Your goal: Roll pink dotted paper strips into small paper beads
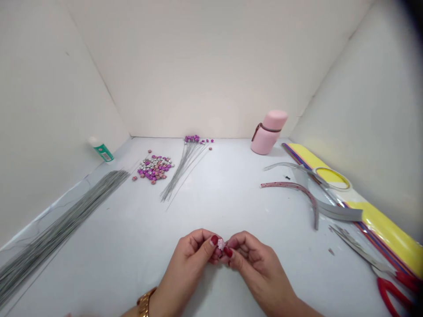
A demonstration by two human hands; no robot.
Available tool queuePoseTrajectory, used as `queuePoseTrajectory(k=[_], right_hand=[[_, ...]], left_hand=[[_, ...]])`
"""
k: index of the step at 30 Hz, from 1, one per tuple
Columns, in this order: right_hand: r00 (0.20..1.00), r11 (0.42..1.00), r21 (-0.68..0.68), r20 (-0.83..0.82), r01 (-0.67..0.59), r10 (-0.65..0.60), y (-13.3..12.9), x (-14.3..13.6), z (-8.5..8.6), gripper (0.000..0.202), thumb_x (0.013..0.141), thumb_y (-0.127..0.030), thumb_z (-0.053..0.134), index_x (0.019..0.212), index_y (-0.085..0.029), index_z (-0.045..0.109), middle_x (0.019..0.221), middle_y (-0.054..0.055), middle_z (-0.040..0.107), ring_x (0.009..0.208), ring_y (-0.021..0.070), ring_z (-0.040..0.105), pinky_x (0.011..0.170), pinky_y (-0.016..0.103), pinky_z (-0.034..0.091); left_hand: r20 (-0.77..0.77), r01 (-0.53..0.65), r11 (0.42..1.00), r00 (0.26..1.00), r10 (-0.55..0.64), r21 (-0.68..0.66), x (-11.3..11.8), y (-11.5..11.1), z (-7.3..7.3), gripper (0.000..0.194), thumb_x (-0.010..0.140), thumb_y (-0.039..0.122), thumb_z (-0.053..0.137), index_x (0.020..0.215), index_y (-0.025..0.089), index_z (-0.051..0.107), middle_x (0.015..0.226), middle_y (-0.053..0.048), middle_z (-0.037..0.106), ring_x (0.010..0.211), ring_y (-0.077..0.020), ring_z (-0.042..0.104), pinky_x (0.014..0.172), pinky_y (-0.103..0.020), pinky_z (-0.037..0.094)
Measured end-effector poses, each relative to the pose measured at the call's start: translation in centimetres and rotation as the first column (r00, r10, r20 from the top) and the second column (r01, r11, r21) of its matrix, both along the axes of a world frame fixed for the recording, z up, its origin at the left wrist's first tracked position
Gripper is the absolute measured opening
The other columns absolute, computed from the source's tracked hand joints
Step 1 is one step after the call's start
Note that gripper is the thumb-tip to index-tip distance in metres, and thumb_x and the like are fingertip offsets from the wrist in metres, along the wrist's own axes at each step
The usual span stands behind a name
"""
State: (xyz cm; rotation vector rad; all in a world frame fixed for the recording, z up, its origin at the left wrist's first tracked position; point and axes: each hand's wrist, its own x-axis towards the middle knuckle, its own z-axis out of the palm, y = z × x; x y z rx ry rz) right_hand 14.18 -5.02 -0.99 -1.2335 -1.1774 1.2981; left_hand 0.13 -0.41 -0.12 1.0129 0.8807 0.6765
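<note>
Low in the middle of the head view, my left hand [194, 255] and my right hand [253, 259] meet at their fingertips. Pinched between them is a small pink patterned paper star [221, 243], partly covered by the fingers; its exact fold is too small to make out. Both thumbs press against it from either side. Farther back on the left lies a pile of small paper stars [154, 169] in purple, pink and silver. Beside that pile, a fan of thin wires [181, 171] has purple stars [192, 138] at its far ends.
A thick bundle of grey wires [66, 220] lies left, near a green-and-white glue bottle [103, 150]. A pink flask [268, 133] stands at the back. Rightward are patterned pink strips [294, 185], silver strips [340, 213], a tape roll [332, 178], yellow sheets [383, 224] and red-handled scissors [376, 266].
</note>
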Motion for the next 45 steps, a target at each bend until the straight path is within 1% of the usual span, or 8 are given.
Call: queuePoseTrajectory(k=[4, 12, 21, 25, 30, 37, 41, 45], right_hand=[[0.989, 0.994, -0.101, -0.137, 0.032, -0.046, 0.19, -0.33, 0.25, 0.008, 0.078, -0.023, 0.057, 0.073, -0.018, 0.052, 0.066, -0.001, 0.061, 0.062, 0.0103, 0.055, 0.06, 0.02, 0.044], [0.994, 0.982, -0.171, -0.058, 0.084, -0.095, 0.17, -0.18, 0.13, 0.017, 0.076, -0.028, 0.06, 0.068, -0.016, 0.052, 0.06, -0.001, 0.058, 0.059, 0.0107, 0.053, 0.055, 0.021, 0.041], [0.979, 0.974, -0.211, -0.166, 0.083, -0.12, 0.17, -0.33, 0.01, 0.019, 0.073, -0.03, 0.064, 0.08, -0.018, 0.05, 0.064, -0.002, 0.059, 0.058, 0.0098, 0.054, 0.056, 0.022, 0.041], [0.982, 0.976, -0.209, -0.159, 0.064, -0.099, 0.18, -0.21, -0.05, 0.018, 0.073, -0.029, 0.064, 0.081, -0.018, 0.052, 0.063, -0.002, 0.059, 0.057, 0.0094, 0.054, 0.055, 0.021, 0.04], [0.98, 0.983, -0.181, -0.185, 0.041, -0.075, 0.28, -0.24, 0.1, 0.016, 0.076, -0.028, 0.062, 0.084, -0.018, 0.053, 0.068, 0.0, 0.062, 0.061, 0.0097, 0.055, 0.057, 0.021, 0.04], [0.967, 0.975, -0.216, -0.233, 0.049, -0.1, 0.35, -0.24, 0.2, 0.014, 0.076, -0.026, 0.061, 0.084, -0.018, 0.053, 0.068, -0.001, 0.06, 0.06, 0.0086, 0.055, 0.057, 0.02, 0.041], [0.966, 0.97, -0.234, -0.231, 0.059, -0.115, 0.33, -0.31, 0.22, 0.012, 0.078, -0.025, 0.059, 0.085, -0.018, 0.052, 0.068, -0.002, 0.059, 0.06, 0.0083, 0.055, 0.058, 0.02, 0.041], [0.978, 0.974, -0.203, -0.164, 0.095, -0.13, 0.2, -0.32, 0.14, 0.011, 0.078, -0.025, 0.058, 0.085, -0.019, 0.052, 0.067, -0.002, 0.058, 0.062, 0.0097, 0.055, 0.06, 0.022, 0.043]], left_hand=[[-0.002, 0.008, 1.0, 1.0, -0.008, 0.025, 0.01, -0.07, -0.21, 0.019, 0.082, 0.023, 0.049, 0.068, 0.013, 0.058, 0.063, -0.001, 0.059, 0.062, -0.0106, 0.051, 0.061, -0.021, 0.04], [-0.171, 0.01, 0.972, 0.985, 0.031, 0.233, -0.07, -0.34, -0.7, 0.019, 0.082, 0.028, 0.049, 0.073, 0.014, 0.059, 0.065, -0.001, 0.059, 0.063, -0.0125, 0.052, 0.061, -0.022, 0.042], [-0.301, 0.1, 0.908, 0.953, 0.029, 0.407, -0.29, -0.6, -0.6, 0.02, 0.084, 0.026, 0.046, 0.077, 0.015, 0.061, 0.072, -0.004, 0.063, 0.067, -0.0147, 0.056, 0.064, -0.023, 0.043], [-0.281, 0.108, 0.919, 0.96, 0.003, 0.378, -0.32, -0.47, -0.39, 0.019, 0.083, 0.026, 0.047, 0.076, 0.015, 0.061, 0.07, -0.003, 0.063, 0.066, -0.0139, 0.056, 0.063, -0.022, 0.043], [-0.185, 0.039, 0.971, 0.983, 0.005, 0.235, -0.17, -0.2, -0.3, 0.019, 0.082, 0.027, 0.049, 0.073, 0.014, 0.061, 0.064, -0.001, 0.06, 0.062, -0.0122, 0.053, 0.06, -0.021, 0.042], [-0.133, 0.005, 0.988, 0.991, 0.016, 0.157, 0.01, -0.23, -0.37, 0.019, 0.081, 0.025, 0.05, 0.072, 0.013, 0.061, 0.064, -0.001, 0.06, 0.063, -0.0117, 0.051, 0.061, -0.021, 0.041], [-0.136, 0.014, 0.986, 0.991, 0.009, 0.168, -0.01, -0.29, -0.33, 0.02, 0.082, 0.025, 0.049, 0.073, 0.014, 0.062, 0.066, -0.002, 0.062, 0.064, -0.0126, 0.053, 0.062, -0.021, 0.042], [-0.215, 0.038, 0.959, 0.976, 0.024, 0.279, -0.06, -0.62, -0.29, 0.018, 0.082, 0.026, 0.049, 0.078, 0.015, 0.063, 0.071, -0.003, 0.064, 0.068, -0.0146, 0.057, 0.064, -0.023, 0.043]])
